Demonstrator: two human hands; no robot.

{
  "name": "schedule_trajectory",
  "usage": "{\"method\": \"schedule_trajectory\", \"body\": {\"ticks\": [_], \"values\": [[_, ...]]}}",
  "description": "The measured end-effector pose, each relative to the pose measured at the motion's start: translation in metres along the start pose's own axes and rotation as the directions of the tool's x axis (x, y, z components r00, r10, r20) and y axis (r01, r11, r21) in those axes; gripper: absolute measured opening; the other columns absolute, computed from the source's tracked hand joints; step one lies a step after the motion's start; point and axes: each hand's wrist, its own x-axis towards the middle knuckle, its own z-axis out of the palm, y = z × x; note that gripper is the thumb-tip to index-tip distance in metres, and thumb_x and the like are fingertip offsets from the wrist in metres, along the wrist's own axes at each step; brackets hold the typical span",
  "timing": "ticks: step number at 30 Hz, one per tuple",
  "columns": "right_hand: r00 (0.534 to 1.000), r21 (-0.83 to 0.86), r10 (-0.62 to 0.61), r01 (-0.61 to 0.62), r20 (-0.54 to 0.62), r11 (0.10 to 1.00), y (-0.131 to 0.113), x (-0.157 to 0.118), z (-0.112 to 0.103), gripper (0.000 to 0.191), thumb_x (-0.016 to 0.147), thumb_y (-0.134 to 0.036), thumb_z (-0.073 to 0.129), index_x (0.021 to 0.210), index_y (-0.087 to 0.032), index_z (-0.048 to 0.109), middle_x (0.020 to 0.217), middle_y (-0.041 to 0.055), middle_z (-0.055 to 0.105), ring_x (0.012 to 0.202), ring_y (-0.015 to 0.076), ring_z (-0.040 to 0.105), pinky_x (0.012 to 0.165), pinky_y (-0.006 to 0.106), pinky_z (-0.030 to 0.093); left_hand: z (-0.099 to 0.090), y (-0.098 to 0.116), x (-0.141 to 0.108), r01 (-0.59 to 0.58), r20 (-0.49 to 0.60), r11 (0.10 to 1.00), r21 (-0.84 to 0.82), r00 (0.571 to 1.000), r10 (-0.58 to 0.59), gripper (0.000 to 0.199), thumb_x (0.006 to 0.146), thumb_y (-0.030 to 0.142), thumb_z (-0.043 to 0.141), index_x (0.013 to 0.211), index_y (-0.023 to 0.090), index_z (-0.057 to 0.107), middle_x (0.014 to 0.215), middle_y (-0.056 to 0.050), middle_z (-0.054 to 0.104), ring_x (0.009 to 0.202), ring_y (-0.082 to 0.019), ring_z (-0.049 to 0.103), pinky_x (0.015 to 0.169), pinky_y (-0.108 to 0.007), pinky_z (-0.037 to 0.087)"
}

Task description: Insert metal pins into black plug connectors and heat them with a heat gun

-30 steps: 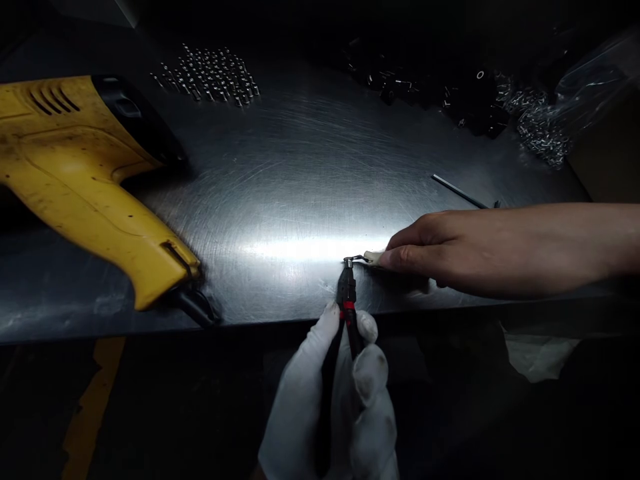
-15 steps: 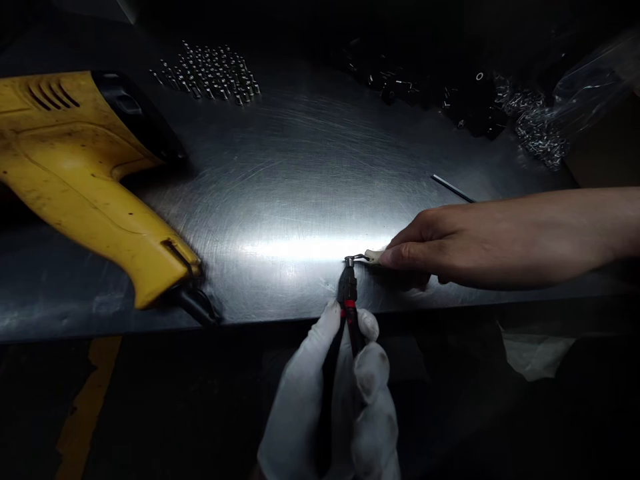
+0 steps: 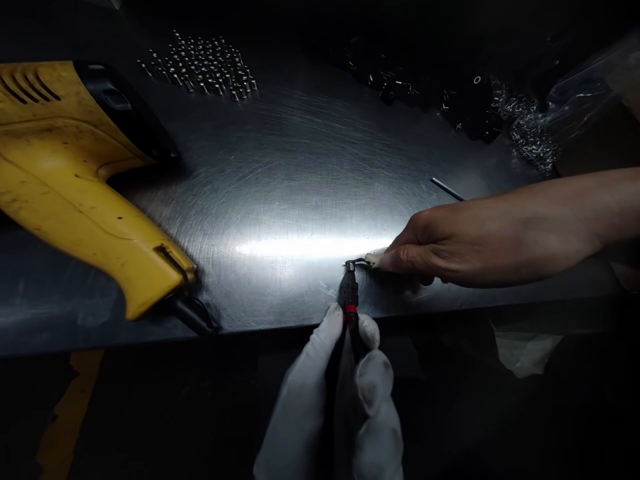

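The white-gloved left hand [image 3: 330,400] closes around red-banded black pliers [image 3: 349,297], their tips on a short wire [image 3: 359,261] at lower centre; the bare right hand [image 3: 465,250] pinches the wire's pale end above the steel bench [image 3: 300,187].

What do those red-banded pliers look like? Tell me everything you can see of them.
The pliers have narrow dark metal jaws, a red band at the neck and long black handles, mostly hidden by the white-gloved hand gripping them. They point away from the person, over the edge of the steel table. Their tips meet a thin dark wire running to a bare hand.
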Motion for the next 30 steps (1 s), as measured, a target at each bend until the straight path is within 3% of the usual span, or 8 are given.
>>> {"method": "schedule_trajectory", "body": {"ticks": [3, 6, 11, 15, 19, 27, 30], "values": [[0.997, 0.003, 0.028, -0.028, 0.076, 1.0, 0.001, 0.001, -0.005, 0.059, 0.098, -0.063, 0.039, 0.112, -0.021, 0.077, 0.096, 0.0075, 0.075, 0.086, 0.0271, 0.07, 0.073, 0.037, 0.055, 0.0, 0.0, -0.002, -0.04, -0.032, 0.997, 0.07, 0.999, 0.042, 0.038, 0.107, 0.045, 0.035, 0.107, 0.021, 0.065, 0.063, 0.005, 0.057, 0.035, -0.006, 0.05, 0.036, -0.016, 0.044], [0.993, 0.041, 0.081, -0.085, 0.08, 0.996, 0.001, 0.0, -0.008, 0.061, 0.097, -0.066, 0.037, 0.111, -0.022, 0.077, 0.097, 0.0079, 0.075, 0.086, 0.028, 0.07, 0.072, 0.037, 0.055, 0.001, 0.002, 0.001, -0.097, -0.033, 0.987, 0.124, 0.994, 0.102, 0.036, 0.106, 0.041, 0.039, 0.102, 0.019, 0.067, 0.057, 0.006, 0.051, 0.034, -0.003, 0.043, 0.039, -0.014, 0.043], [0.99, 0.19, 0.13, -0.138, 0.053, 0.972, -0.002, -0.001, -0.003, 0.047, 0.093, -0.058, 0.047, 0.104, -0.025, 0.078, 0.102, 0.0058, 0.076, 0.087, 0.0262, 0.071, 0.072, 0.034, 0.054, -0.001, 0.011, 0.006, -0.165, -0.014, 0.956, 0.243, 0.985, 0.174, 0.036, 0.104, 0.044, 0.045, 0.095, 0.018, 0.068, 0.063, 0.003, 0.057, 0.047, -0.008, 0.053, 0.046, -0.019, 0.049], [0.995, 0.255, 0.101, -0.104, 0.026, 0.961, -0.001, 0.0, 0.001, 0.043, 0.093, -0.053, 0.048, 0.1, -0.023, 0.079, 0.103, 0.0061, 0.076, 0.087, 0.0256, 0.071, 0.072, 0.033, 0.053, -0.006, 0.015, 0.007, -0.182, -0.011, 0.944, 0.276, 0.981, 0.193, 0.026, 0.1, 0.039, 0.058, 0.108, 0.015, 0.066, 0.095, -0.004, 0.068, 0.076, -0.013, 0.065, 0.067, -0.028, 0.058], [0.998, 0.212, 0.063, -0.062, 0.001, 0.975, 0.001, 0.001, 0.002, 0.046, 0.097, -0.05, 0.042, 0.094, -0.022, 0.079, 0.1, 0.005, 0.076, 0.083, 0.0231, 0.071, 0.07, 0.032, 0.052, -0.008, 0.015, 0.006, -0.18, -0.007, 0.933, 0.313, 0.981, 0.192, 0.035, 0.098, 0.038, 0.062, 0.124, 0.015, 0.061, 0.12, -0.009, 0.064, 0.1, -0.02, 0.066, 0.084, -0.04, 0.059], [0.993, 0.139, 0.113, -0.107, -0.033, 0.985, -0.003, 0.003, 0.003, 0.05, 0.096, -0.053, 0.04, 0.095, -0.02, 0.078, 0.087, 0.0065, 0.075, 0.078, 0.0248, 0.07, 0.067, 0.033, 0.05, -0.013, 0.008, 0.007, -0.221, 0.004, 0.908, 0.355, 0.972, 0.235, 0.038, 0.097, 0.038, 0.062, 0.128, 0.016, 0.059, 0.125, -0.01, 0.062, 0.106, -0.023, 0.065, 0.089, -0.043, 0.058], [0.994, 0.207, 0.108, -0.101, -0.019, 0.973, -0.002, 0.002, 0.005, 0.05, 0.096, -0.053, 0.039, 0.09, -0.02, 0.077, 0.095, 0.007, 0.075, 0.082, 0.0246, 0.07, 0.068, 0.033, 0.05, -0.016, 0.005, 0.01, -0.241, 0.007, 0.901, 0.361, 0.967, 0.256, 0.038, 0.097, 0.038, 0.062, 0.127, 0.016, 0.06, 0.124, -0.01, 0.063, 0.105, -0.022, 0.065, 0.088, -0.043, 0.058]]}}
